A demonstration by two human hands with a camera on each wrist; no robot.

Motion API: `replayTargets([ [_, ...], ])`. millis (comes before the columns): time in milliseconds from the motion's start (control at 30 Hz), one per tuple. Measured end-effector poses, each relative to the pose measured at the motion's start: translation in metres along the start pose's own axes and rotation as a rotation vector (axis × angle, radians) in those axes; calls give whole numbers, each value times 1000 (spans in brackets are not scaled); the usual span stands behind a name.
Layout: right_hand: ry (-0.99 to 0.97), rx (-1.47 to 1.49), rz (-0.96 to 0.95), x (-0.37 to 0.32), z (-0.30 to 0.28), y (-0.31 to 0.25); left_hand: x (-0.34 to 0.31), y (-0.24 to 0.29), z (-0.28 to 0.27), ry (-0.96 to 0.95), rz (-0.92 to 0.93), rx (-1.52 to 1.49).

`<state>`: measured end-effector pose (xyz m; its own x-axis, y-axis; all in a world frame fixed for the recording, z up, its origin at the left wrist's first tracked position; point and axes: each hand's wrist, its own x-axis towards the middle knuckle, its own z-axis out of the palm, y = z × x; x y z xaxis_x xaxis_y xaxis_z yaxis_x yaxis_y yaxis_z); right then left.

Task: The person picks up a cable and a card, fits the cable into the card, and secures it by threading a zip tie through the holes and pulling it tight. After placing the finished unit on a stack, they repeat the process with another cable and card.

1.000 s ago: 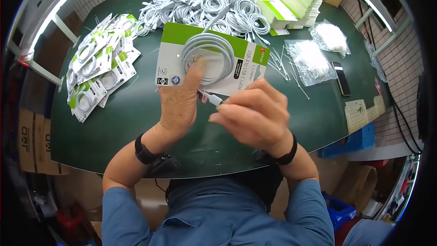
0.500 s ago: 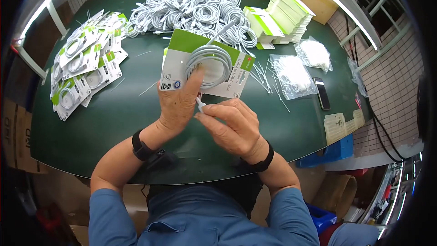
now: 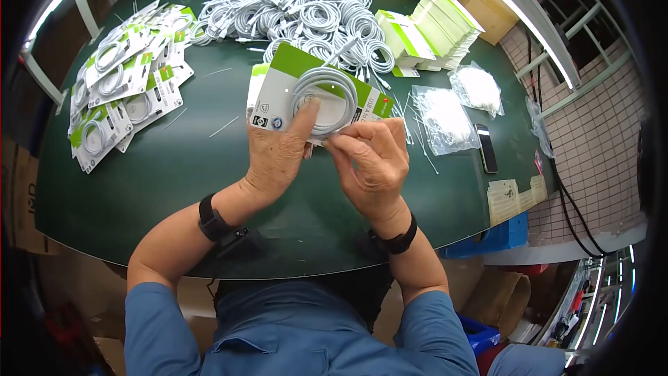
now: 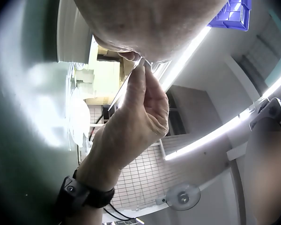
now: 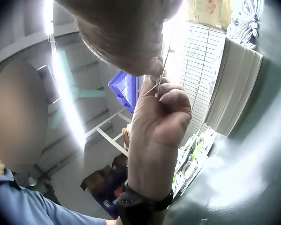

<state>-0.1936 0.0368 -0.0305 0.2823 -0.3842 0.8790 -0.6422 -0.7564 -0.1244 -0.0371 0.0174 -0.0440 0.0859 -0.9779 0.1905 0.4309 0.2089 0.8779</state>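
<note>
My left hand (image 3: 273, 160) holds a green-and-white cable packaging card (image 3: 282, 66) up over the table, its thumb lying across the front inside a coiled light-grey USB cable (image 3: 300, 87). At the coil's lower right, my right hand (image 3: 376, 163) pinches with thumb and forefinger at the cable's end, which the fingertips hide. In the left wrist view, the right hand (image 4: 131, 117) has its fingertips together right at the card's edge. The right wrist view has the left hand (image 5: 159, 117) behind the card, which shows edge-on.
A large heap of coiled cables (image 3: 292, 10) lies at the back. Carded cables (image 3: 115, 83) are piled at the left. Stacked cards (image 3: 438, 28), bags of white ties (image 3: 445, 118), loose ties and a phone (image 3: 486, 147) are on the right. Another card stack (image 3: 255, 87) stands behind the held card.
The right hand has moved the cable's plug end from below the card up to the coil's lower right edge, where the plug is now covered. The left hand keeps holding the card.
</note>
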Motion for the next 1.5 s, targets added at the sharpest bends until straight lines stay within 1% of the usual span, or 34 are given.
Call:
replayTargets([
  [67,1,-43,-10,-3,1,-5,-1,0,-2,-15,-15,10],
  [133,-40,-46,-2,-7,5,-12,-2,0,-3,-46,-46,30],
  [200,-62,-49,-1,-7,8,-15,-2,-5,-3,-40,-36,33],
  [333,-44,-64,-14,-1,10,-15,-1,-7,-3,-19,-6,45],
  [433,-46,-26,-26,-2,10,-11,-1,-12,-6,-3,2,53],
  [500,-55,-21,-34,-3,10,-9,3,-35,-20,-55,285,431],
  [533,-62,-16,-36,-4,11,-8,3,-36,-22,-79,425,623],
  [600,-68,-8,-36,-4,10,-9,0,-38,-23,-87,393,646],
  [667,-53,20,-43,-3,10,-11,-1,-29,-20,-113,331,692],
  [700,-45,33,-45,-3,9,-12,-2,-25,-18,-116,332,695],
  [800,-13,103,-24,-5,10,-13,-4,-13,-12,-112,25,207],
  [833,3,138,-12,-6,10,-13,-3,-17,-13,-116,22,214],
  [867,10,138,-5,-7,10,-13,-1,-24,-16,-109,117,260],
  [933,-30,103,-61,-8,10,-8,3,-35,-20,-91,311,347],
  [967,-50,86,-89,-7,10,-6,1,-29,-17,-95,311,353],
  [1067,-2,80,-52,-7,11,-7,-7,-9,-2,-45,65,-6],
  [1133,22,77,-26,-6,10,-8,-10,-7,-1,-55,36,-22],
  [1233,-28,-2,-54,-4,8,-8,-11,-7,-1,-71,-9,-60],
  [1267,-18,-2,-51,-4,9,-8,-11,-9,-1,-56,-16,-86],
  [1333,-62,13,-11,-4,9,-8,-9,-10,-1,-30,-28,-135],
  [1500,-96,42,22,-7,10,-8,-11,-6,-4,-62,-54,-118],
])
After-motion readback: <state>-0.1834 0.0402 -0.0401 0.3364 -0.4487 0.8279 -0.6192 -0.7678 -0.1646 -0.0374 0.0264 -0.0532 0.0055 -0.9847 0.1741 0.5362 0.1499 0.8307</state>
